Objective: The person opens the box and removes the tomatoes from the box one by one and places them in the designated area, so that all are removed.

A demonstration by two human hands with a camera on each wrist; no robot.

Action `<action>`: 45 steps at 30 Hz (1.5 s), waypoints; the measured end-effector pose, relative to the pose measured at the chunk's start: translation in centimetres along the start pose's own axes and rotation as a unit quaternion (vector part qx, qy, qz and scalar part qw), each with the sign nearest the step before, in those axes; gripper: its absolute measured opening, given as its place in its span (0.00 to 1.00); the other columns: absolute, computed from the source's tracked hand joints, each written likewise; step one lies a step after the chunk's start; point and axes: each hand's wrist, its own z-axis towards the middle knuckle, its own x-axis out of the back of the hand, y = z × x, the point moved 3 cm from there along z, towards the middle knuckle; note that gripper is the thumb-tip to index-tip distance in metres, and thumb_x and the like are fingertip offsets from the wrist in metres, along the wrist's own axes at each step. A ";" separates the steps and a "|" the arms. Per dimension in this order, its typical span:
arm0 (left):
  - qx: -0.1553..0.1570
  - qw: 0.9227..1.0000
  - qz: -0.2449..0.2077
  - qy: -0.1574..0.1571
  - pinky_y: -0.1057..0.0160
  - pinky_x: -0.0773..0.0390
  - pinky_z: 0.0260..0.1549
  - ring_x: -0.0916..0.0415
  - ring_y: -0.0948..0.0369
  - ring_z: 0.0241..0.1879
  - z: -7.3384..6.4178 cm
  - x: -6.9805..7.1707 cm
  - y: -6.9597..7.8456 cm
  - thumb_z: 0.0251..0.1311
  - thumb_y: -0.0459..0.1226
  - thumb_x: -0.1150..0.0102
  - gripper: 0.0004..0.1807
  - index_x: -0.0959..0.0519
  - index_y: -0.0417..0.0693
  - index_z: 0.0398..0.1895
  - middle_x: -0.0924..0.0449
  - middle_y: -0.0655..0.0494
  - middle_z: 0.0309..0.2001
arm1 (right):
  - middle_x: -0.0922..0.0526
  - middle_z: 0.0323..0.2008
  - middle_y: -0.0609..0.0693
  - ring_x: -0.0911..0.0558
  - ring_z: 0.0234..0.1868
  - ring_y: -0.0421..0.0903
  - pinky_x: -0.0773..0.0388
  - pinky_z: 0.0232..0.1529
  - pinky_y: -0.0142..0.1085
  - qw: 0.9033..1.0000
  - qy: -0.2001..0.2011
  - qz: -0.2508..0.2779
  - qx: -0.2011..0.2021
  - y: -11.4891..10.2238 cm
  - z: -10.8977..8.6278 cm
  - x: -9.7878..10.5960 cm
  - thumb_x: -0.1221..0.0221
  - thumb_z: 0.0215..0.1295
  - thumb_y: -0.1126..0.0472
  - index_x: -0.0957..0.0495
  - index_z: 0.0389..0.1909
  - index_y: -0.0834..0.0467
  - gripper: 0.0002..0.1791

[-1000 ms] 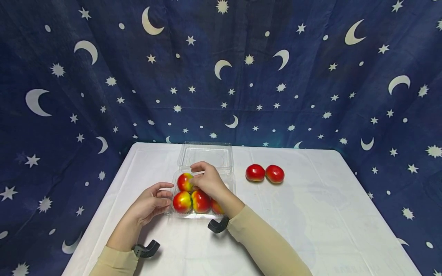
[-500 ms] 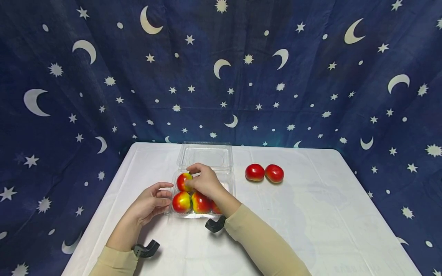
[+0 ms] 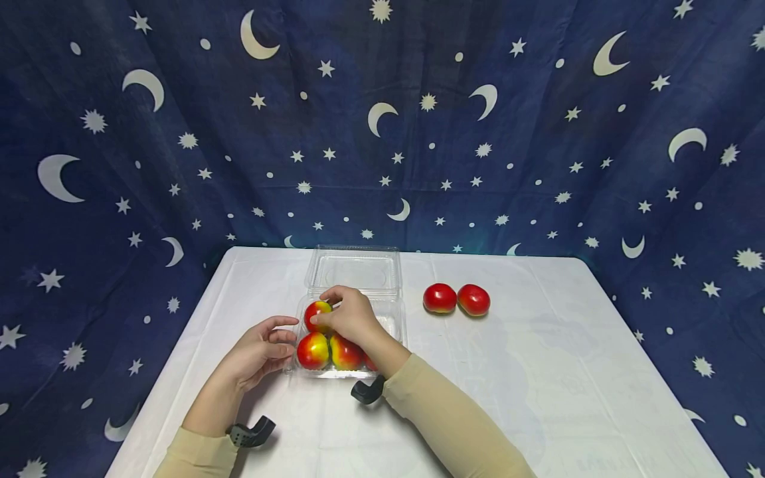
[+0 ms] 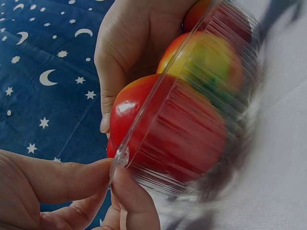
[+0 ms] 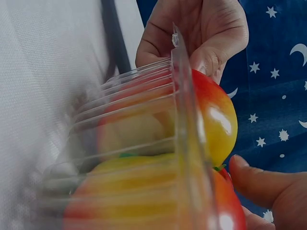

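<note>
Four fruits point(image 3: 313, 351) in, two red ones point(image 3: 439, 298) to go, I reckon; left hand point(image 3: 261, 346) pinches box point(image 3: 335, 374), right hand point(image 3: 352, 315) grips back fruit point(image 3: 313, 313).

"What sort of place is this?"
"A small staged set, it seems."
"Why?"
"A blue curtain point(image 3: 335, 192) patterned with moons point(image 3: 50, 176) and stars point(image 3: 50, 281) hangs on three sides of a white-covered bench point(image 3: 538, 372)."

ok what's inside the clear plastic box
The box holds a back fruit and, along its front, a left fruit, a middle fruit and a right fruit, the last mostly covered. In the head view, the right hand and forearm hide whatever lies beneath them.
</note>
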 end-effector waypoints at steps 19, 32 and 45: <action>0.009 1.000 -0.006 -0.003 0.68 0.11 0.40 0.17 0.63 0.34 0.1 0.0 0.1 0.67 0.27 0.36 0.37 0.38 0.38 0.77 0.19 0.57 0.43 | 0.11 0.50 0.50 0.15 0.41 0.43 0.09 0.48 0.40 1.000 0.004 0.027 -0.014 0.0 -0.4 0.8 0.27 0.63 0.65 0.10 0.50 0.51 0.15; 0.009 1.000 -0.001 0.002 0.68 0.11 0.41 0.17 0.62 0.34 0.1 0.0 0.0 0.67 0.27 0.36 0.37 0.38 0.38 0.77 0.19 0.57 0.43 | 0.10 0.49 0.49 0.15 0.39 0.42 0.11 0.49 0.40 1.000 0.013 -0.015 0.002 0.2 -0.1 0.5 0.23 0.59 0.58 0.11 0.48 0.51 0.16; 0.007 1.000 -0.006 0.000 0.67 0.11 0.40 0.17 0.62 0.34 0.2 0.1 -0.1 0.67 0.27 0.36 0.37 0.38 0.38 0.77 0.19 0.57 0.43 | 0.11 0.52 0.51 0.14 0.42 0.43 0.11 0.55 0.44 1.000 0.017 -0.013 0.008 -0.2 -0.5 0.8 0.26 0.64 0.62 0.11 0.53 0.53 0.16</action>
